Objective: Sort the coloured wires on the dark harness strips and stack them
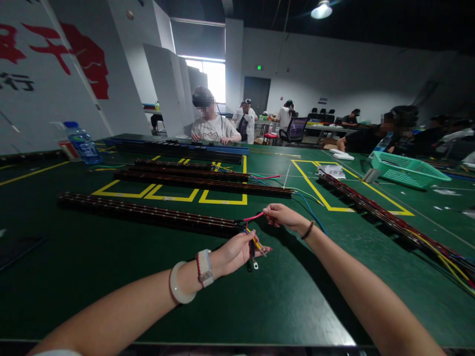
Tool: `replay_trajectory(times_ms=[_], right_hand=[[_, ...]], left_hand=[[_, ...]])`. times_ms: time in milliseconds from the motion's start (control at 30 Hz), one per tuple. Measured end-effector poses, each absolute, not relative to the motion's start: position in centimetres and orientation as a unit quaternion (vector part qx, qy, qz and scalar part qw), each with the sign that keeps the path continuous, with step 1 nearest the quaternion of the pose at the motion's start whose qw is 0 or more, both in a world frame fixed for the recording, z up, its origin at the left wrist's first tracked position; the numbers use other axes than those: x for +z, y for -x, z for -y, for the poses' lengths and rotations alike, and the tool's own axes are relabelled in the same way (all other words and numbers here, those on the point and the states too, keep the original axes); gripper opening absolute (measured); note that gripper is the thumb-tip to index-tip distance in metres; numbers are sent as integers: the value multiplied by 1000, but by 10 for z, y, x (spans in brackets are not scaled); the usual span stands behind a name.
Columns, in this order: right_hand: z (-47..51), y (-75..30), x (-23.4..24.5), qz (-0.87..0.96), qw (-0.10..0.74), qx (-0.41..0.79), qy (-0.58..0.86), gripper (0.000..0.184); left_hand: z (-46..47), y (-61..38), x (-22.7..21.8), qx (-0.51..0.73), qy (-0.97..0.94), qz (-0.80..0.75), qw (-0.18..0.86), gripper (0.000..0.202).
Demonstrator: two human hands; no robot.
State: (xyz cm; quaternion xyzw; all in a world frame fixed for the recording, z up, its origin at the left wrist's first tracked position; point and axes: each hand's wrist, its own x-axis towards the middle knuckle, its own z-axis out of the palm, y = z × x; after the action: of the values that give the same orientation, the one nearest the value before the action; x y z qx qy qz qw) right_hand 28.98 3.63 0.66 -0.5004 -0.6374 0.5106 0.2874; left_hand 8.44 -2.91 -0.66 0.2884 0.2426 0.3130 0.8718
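Observation:
A long dark rail with copper-coloured strips lies across the table in front of me, and coloured wires come out of its right end. My left hand is closed around several of these, among them a yellow wire and a dark one. A metal ring terminal hangs just below its fingers. My right hand pinches the tip of a red wire and holds it out to the right of the rail's end, above the table.
More rails lie behind, with blue and green wires at their right ends. Another wired rail runs along the right. A green basket and a blue-capped bottle stand on the green table. A person sits opposite.

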Motion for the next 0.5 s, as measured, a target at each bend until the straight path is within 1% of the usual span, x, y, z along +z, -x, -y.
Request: replay_trajectory(times_ms=[100, 300, 367, 400, 500], right_hand=[[-41, -279, -1, 580, 358, 540, 494, 34], [-51, -268, -12, 549, 407, 531, 502, 28], [-49, -272, -9, 565, 380, 515, 521, 28], [-47, -276, -5, 580, 347, 508, 534, 29], [-37, -290, 16, 639, 190, 465, 583, 35]], left_hand=[[29, -85, -6, 305, -290, -245, 874, 25], [29, -84, -6, 302, -285, -242, 877, 24], [29, -84, -7, 306, -279, -236, 879, 24], [29, -84, -7, 311, -276, -233, 879, 23], [30, -86, -8, 318, -270, -229, 879, 20]])
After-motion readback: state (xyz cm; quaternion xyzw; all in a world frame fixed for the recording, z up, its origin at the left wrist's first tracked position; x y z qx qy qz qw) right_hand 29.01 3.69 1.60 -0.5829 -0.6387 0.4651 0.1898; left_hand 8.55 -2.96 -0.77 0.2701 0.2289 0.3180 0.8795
